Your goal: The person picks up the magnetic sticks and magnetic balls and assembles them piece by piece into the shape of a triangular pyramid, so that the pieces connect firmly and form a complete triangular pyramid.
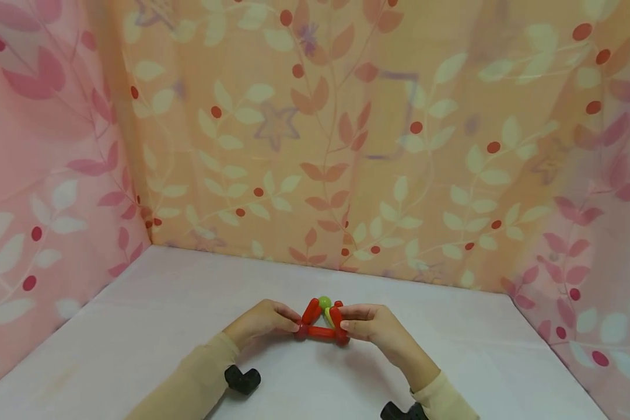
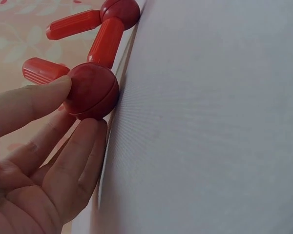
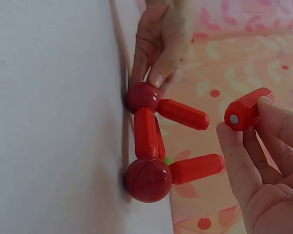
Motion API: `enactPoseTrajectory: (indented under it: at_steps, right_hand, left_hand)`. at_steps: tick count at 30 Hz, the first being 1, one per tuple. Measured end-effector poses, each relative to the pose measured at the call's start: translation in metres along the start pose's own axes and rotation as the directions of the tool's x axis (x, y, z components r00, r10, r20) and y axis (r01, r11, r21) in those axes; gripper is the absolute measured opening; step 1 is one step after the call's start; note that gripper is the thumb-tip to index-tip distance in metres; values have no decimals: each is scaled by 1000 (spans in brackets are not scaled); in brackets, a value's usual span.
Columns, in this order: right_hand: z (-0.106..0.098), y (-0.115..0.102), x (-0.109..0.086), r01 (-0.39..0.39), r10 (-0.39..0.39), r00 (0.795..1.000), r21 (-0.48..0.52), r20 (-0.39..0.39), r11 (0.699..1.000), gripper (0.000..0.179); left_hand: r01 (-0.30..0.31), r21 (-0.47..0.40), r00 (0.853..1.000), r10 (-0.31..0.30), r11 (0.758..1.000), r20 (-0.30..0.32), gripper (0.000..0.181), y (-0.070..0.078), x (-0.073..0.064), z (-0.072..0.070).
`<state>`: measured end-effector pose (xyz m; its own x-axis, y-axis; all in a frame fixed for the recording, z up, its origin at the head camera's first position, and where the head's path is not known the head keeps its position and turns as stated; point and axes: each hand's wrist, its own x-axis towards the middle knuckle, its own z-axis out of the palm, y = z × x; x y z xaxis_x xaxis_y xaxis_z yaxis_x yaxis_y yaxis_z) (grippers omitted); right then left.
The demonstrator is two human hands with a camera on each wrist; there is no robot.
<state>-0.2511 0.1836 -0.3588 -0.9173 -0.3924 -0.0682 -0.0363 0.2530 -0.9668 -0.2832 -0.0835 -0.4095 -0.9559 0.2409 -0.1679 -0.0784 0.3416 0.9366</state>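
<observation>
A magnetic building toy stands on the white table. Its two dark red balls (image 2: 93, 90) (image 3: 148, 179) are joined by a red rod (image 1: 321, 333), and each ball bears another red rod slanting upward. Behind them show a green ball (image 1: 324, 302) and a yellow-green rod (image 1: 329, 317). My left hand (image 1: 270, 317) pinches the left red ball between thumb and fingertips, low at the tabletop. Above the frame, my right hand (image 1: 373, 326) pinches a loose red rod (image 3: 246, 109), its silver end disc facing the slanting rods. Fingers cover its other end.
The white tabletop (image 1: 136, 326) stretches around the toy. Orange patterned cloth (image 1: 273, 163) hangs at the back, with pink cloth (image 1: 31, 192) at the left side. Black devices (image 1: 242, 380) sit at both wrists.
</observation>
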Motion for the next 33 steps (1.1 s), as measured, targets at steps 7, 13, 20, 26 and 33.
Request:
enactPoseTrajectory:
  at_steps: [7,13,20,26,33]
  right_hand:
    - [-4,-2,9,7,-7,999,-2,-39,1000,44]
    - [-6,-3,9,28,-27,995,6,-94,1000,43]
    - [-20,-5,8,78,-74,993,45,-88,996,47]
    - [-24,-4,13,68,-63,985,26,-159,997,44]
    - [-27,-3,22,44,-23,964,72,-263,996,39]
  left_hand:
    - [22,-14,1000,-22,1000,-11,25,-1,1,-2]
    - [19,13,1000,-19,1000,-8,25,-2,-3,-2]
    - [3,57,1000,-3,998,-3,25,-3,0,-1]
    - [33,30,999,-32,999,-18,24,-4,0,0]
    - [29,27,1000,-28,999,-10,24,-2,1,-1]
